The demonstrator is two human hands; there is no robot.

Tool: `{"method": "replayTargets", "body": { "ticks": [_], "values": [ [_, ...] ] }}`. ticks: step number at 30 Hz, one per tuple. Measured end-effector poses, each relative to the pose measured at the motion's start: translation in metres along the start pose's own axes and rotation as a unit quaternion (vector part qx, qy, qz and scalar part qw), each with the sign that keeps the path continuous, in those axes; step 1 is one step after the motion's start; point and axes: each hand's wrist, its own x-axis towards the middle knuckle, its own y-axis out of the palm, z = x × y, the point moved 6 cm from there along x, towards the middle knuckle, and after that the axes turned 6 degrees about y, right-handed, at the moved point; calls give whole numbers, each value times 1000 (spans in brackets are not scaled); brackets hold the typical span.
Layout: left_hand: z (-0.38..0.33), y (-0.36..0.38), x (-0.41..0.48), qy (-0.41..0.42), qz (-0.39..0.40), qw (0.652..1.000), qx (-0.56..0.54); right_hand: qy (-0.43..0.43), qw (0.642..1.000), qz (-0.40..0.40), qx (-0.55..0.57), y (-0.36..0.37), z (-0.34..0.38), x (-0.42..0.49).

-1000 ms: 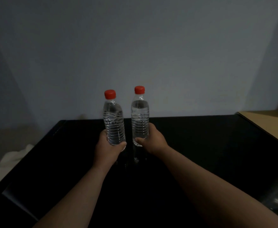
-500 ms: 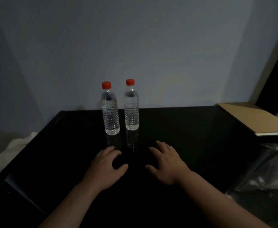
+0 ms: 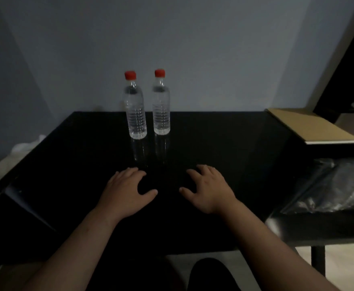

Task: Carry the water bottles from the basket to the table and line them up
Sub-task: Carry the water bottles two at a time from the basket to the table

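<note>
Black table (image 3: pixel 224 148): bottles (image 3: pixel 137 114) upright; cardboard (image 3: pixel 310 127), perhaps plastic sheet (image 3: pixel 339 185), beside; left hand (image 3: pixel 125 192), right hand (image 3: pixel 209 190) slack, empty.

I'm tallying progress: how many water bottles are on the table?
2: left bottle and right bottle, upright side by side near the table's far edge. The basket is out of view.

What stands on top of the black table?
The left bottle and right bottle stand upright, side by side. The left hand and right hand hide the table beneath them.
</note>
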Motion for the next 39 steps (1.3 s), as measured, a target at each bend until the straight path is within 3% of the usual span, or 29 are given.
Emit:
{"method": "replayTargets", "body": {
  "ticks": [12, 18, 23, 26, 28, 30, 33, 36, 39],
  "values": [
    [2, 4, 10, 4, -1, 1000, 18, -40, 998, -40, -2, 13, -10, 6],
    [11, 14, 10, 15, 6, 999, 33, -19, 998, -56, 16, 6, -4, 0],
    [8, 11, 10, -20, 81, 996, 19, -2, 1000, 11, 26, 2, -5, 4],
    [5, 0, 15, -47, 150, 988, 5, 2, 994, 100, 31, -6, -3, 6],
    [7, -16, 28, -80, 218, 971, -53, 38, 983, 171, 59, -26, -5, 13],
    [2, -42, 44, -143, 285, 932, -173, 84, 957, 226, 163, -56, -4, 19],
    [-16, -84, 59, -167, 251, 900, -313, 108, 948, 152, 259, -110, -5, 9],
    [-40, -118, 61, -137, 223, 896, -359, 146, 932, 62, 327, -152, -16, -23],
    [-65, -136, 59, -115, 259, 872, -400, 206, 896, -12, 394, -181, -36, -62]
  ]
}}
